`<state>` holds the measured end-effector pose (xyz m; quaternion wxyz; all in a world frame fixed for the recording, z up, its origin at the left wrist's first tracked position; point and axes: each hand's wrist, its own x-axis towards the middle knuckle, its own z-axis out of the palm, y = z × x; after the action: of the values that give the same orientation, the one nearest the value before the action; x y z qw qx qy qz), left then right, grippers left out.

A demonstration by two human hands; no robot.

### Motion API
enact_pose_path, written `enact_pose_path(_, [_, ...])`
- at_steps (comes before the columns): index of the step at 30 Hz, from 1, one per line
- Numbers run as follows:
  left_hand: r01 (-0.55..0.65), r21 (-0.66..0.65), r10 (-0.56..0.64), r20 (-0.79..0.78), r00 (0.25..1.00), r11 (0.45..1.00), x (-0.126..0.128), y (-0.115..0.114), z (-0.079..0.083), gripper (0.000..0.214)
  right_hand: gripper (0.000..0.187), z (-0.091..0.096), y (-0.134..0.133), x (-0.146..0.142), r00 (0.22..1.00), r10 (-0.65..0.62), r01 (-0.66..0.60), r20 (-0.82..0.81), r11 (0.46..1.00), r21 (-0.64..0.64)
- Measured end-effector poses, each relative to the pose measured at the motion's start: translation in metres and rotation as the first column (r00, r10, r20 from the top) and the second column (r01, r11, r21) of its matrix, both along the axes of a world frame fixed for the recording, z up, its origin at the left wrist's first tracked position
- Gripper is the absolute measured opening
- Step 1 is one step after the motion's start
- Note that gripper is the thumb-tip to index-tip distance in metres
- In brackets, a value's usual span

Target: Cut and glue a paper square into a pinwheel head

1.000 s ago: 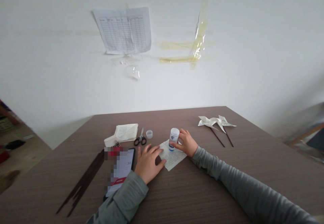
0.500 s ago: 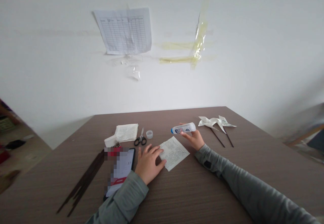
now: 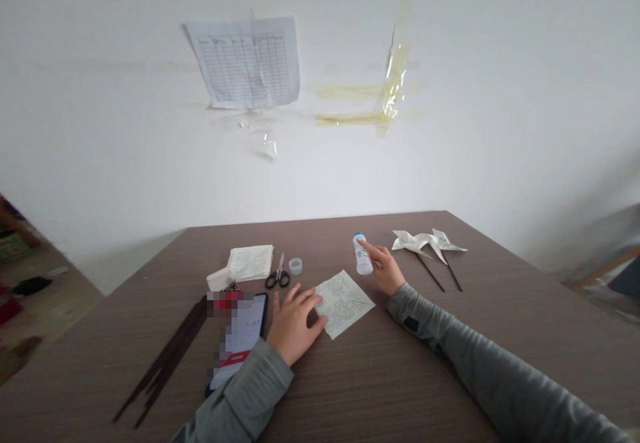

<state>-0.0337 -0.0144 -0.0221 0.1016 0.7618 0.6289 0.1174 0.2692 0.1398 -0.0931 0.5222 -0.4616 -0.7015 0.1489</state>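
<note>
Your right hand [image 3: 386,271] pinches a white plastic bottle [image 3: 363,254] at its left side, long axis nearly upright, just beyond the printed paper sheet [image 3: 344,303]; your left hand [image 3: 295,324] lies spread open, touching that sheet's left edge.

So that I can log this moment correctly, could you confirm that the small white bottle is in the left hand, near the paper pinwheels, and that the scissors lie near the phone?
Not quite: the small white bottle is in the right hand, not the left hand, as the head view shows. It is near the paper pinwheels, and the scissors lie near the phone.
</note>
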Motion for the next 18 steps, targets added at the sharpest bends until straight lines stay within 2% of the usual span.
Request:
enact_pose_path(4, [0.0,0.029,0.001,-0.008,1.0,1.0,-0.002,0.001,-0.002,0.047,0.048,0.001,0.001,0.0,0.996,-0.003,-0.004,-0.089,0.997,-0.072])
enact_pose_path(10, [-0.005,0.044,0.006,-0.002,1.0,0.999,-0.003,0.002,-0.005,0.047,0.042,0.005,-0.002,-0.002,0.984,0.059,-0.074,-0.17,0.994,-0.083])
enact_pose_path(18, [-0.026,0.038,0.027,-0.017,1.0,0.999,-0.001,0.001,-0.001,0.047,0.006,0.01,-0.009,0.001,0.996,0.086,-0.085,0.018,0.996,-0.023])
